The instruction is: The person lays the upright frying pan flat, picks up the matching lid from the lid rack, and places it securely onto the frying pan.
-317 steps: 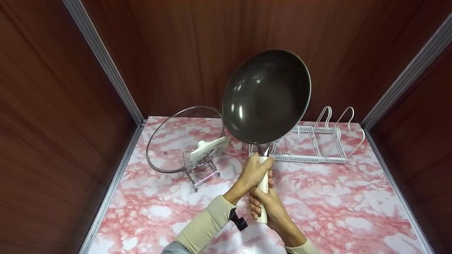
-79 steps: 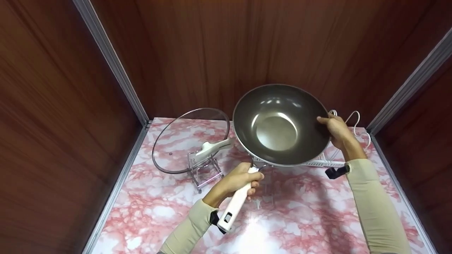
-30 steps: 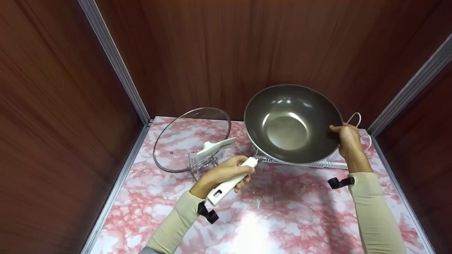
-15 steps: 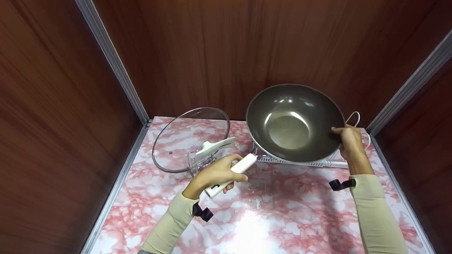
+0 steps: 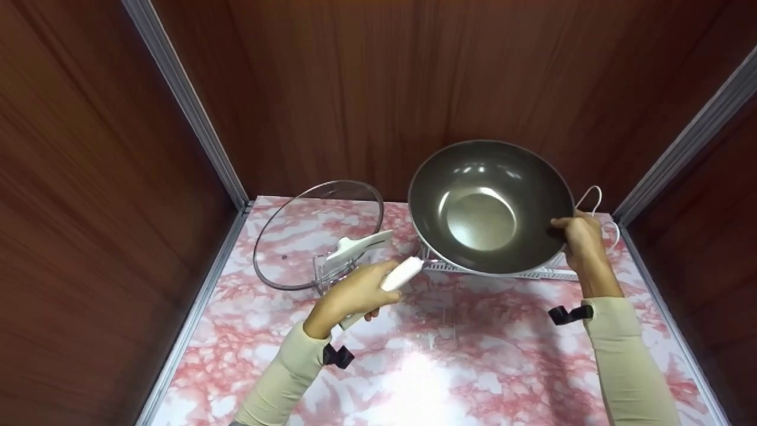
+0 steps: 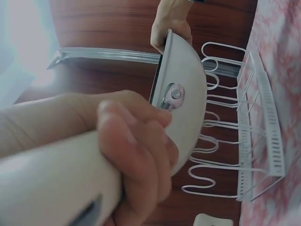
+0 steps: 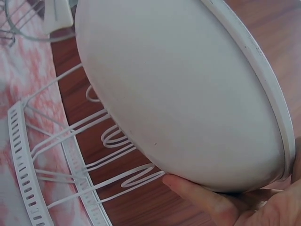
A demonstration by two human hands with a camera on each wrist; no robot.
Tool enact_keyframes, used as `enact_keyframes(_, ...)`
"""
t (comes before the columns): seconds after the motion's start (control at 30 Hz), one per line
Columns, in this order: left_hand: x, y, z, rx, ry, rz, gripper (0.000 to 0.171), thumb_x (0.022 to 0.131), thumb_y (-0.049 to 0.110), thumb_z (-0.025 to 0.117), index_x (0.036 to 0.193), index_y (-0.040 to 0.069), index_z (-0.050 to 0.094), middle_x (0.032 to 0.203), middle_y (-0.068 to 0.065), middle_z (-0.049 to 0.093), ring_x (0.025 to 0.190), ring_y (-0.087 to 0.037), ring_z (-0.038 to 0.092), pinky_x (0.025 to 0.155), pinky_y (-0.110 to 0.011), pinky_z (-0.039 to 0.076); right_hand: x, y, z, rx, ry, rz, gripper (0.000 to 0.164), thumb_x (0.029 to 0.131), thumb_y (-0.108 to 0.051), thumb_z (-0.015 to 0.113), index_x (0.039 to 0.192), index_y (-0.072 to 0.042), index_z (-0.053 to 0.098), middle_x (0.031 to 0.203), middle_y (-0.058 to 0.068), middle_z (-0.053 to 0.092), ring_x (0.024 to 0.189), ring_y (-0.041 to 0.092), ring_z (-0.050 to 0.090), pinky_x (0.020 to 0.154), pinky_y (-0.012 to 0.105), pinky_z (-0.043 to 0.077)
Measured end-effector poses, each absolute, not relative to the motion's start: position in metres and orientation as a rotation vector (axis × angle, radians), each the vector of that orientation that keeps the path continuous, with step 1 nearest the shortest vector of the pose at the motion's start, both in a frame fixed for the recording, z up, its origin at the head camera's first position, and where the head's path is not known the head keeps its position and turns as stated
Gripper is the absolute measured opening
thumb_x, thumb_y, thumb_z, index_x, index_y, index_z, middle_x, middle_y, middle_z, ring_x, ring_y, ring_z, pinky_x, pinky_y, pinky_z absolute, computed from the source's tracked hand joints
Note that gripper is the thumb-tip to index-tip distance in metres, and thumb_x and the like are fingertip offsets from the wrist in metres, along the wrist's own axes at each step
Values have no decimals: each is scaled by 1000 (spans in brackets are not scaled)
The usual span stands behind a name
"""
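A deep frying pan (image 5: pixel 491 222), dark inside and pale outside, is held tilted over a white wire rack (image 5: pixel 532 274). My left hand (image 5: pixel 358 290) grips its white handle (image 5: pixel 404 273), which the fingers partly cover. At the right side of the rim, my right hand (image 5: pixel 582 239) pinches the edge, thumb inside and fingers underneath. The right wrist view has the pale underside (image 7: pixel 178 94) close against the rack's wire loops (image 7: pixel 117 134). Whether the loops bear any weight I cannot tell. In the left wrist view the handle joins the pan at a riveted bracket (image 6: pixel 174 95).
Left of the pan, a round glass lid (image 5: pixel 301 236) with a white grip (image 5: pixel 358 247) leans in a small clear stand (image 5: pixel 321 275), close beside my left hand. Brown panels (image 5: pixel 378 89) enclose the back and sides of the pink marbled table (image 5: pixel 491 367).
Ten seconds ago both hands held the handle with the pan raised; since then my right hand has moved to the rim. Lately, my left hand has shifted slightly back along the handle.
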State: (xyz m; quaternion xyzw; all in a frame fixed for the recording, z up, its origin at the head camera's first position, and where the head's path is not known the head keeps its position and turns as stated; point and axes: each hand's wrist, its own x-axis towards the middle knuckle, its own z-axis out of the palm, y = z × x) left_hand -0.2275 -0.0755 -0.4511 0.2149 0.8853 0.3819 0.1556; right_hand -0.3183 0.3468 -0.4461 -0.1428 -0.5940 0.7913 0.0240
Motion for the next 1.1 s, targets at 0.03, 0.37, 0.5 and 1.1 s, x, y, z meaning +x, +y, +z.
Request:
enact_keyframes(0.03,-226,-75,-451,657,2620,1021,36,96,13,68,130,7,59,89,-10,65,49,-10,56,43,-27,48,-318,347,-447,-434,-1833,2450,25,99,10,51,105,-11,64,80,-3,72,71,9,71,66,25,62)
enact_keyframes(0.37,-207,-56,-466,724,3330,348,33,87,22,81,110,5,65,76,-8,73,62,-26,72,51,-42,54,-317,347,-450,-432,-1805,2436,24,97,12,51,103,-7,64,79,-3,72,71,9,71,66,24,61)
enact_keyframes(0.5,-206,-53,-470,674,3391,251,33,86,21,85,110,8,66,76,-8,75,64,-25,74,52,-42,54,-316,349,-450,-395,-1842,2443,26,97,13,50,113,-6,59,83,-4,73,74,9,72,67,25,62)
enact_keyframes(1.1,-205,-68,-468,702,3362,421,28,83,13,82,106,9,66,77,-10,75,67,-30,75,53,-46,54,-307,356,-451,-80,-2202,2467,47,102,9,41,133,-26,42,122,-5,55,106,7,62,87,26,59)
